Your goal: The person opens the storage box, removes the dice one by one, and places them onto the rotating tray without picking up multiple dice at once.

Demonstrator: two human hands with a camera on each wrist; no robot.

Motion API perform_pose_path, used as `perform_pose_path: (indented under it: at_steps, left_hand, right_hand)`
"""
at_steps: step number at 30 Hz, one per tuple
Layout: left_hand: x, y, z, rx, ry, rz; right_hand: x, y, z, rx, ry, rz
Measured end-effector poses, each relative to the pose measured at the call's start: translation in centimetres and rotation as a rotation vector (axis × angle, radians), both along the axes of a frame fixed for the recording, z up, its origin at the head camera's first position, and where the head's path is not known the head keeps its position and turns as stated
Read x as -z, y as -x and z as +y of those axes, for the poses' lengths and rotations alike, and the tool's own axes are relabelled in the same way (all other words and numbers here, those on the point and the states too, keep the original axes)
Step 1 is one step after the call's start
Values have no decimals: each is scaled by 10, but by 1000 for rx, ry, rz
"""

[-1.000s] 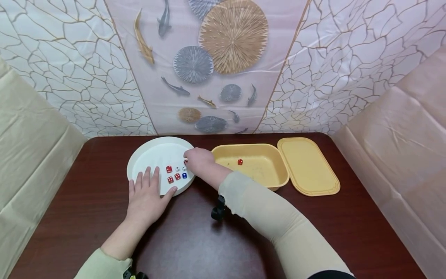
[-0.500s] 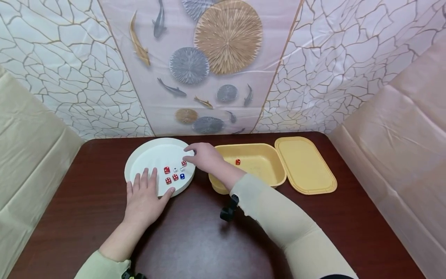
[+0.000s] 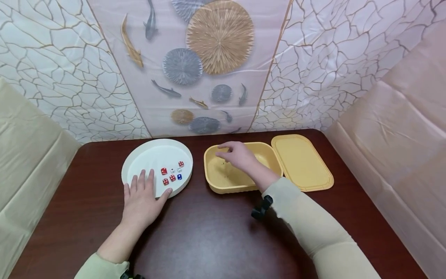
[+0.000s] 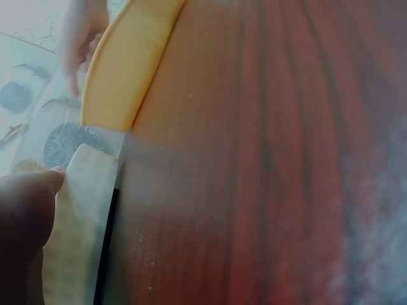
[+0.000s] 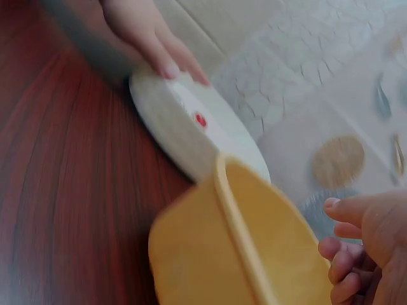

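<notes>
My left hand (image 3: 139, 203) lies with spread, straight fingers over the near left rim of a round white tray (image 3: 139, 150). Inside that tray are several dice: red ones such as the red die (image 3: 164, 171), two white ones including this white die (image 3: 172, 170), and a blue die (image 3: 179, 177). Above a yellow plastic tub (image 3: 217, 182) hovers my right hand (image 3: 240, 157), its fingers loosely bent with thumb and index apart. In the right wrist view nothing shows between those fingers (image 5: 343, 273). Part of the tub's floor is hidden behind this hand.
A flat yellow lid (image 3: 302, 162) lies to the right of the tub on the dark wooden table (image 3: 195, 236). Behind the table's far edge hangs a patterned cloth backdrop (image 3: 219, 38). Beige cloth walls stand at both sides.
My right hand has let go of a red die at the tray's right side and moved right, over the tub. The red die seen in the tub is now hidden. My left hand stays put.
</notes>
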State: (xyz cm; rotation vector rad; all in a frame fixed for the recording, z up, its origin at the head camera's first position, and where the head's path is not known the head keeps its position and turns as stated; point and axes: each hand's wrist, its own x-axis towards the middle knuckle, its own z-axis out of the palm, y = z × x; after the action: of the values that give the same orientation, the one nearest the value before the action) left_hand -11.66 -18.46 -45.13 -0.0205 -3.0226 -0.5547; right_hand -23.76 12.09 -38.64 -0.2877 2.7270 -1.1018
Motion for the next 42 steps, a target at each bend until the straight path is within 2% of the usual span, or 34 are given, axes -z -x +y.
perform_pose_path:
  at_steps: [6, 12, 22, 33, 42]
  left_hand:
    - [-1, 0, 1, -2, -5, -7]
    - [-2, -1, 3, 0, -5, 5]
    - [-1, 0, 1, 3, -14, -2]
    - [0, 2, 0, 9, -12, -7]
    - [0, 1, -1, 2, -2, -9]
  right_hand:
    - [7, -1, 38, 59, 19, -52]
    - [11, -2, 53, 54, 21, -22]
    - [19, 4, 54, 13, -126, -23]
    - [32, 15, 48, -50, -374, 40]
    - [32, 18, 43, -91, -416, 32]
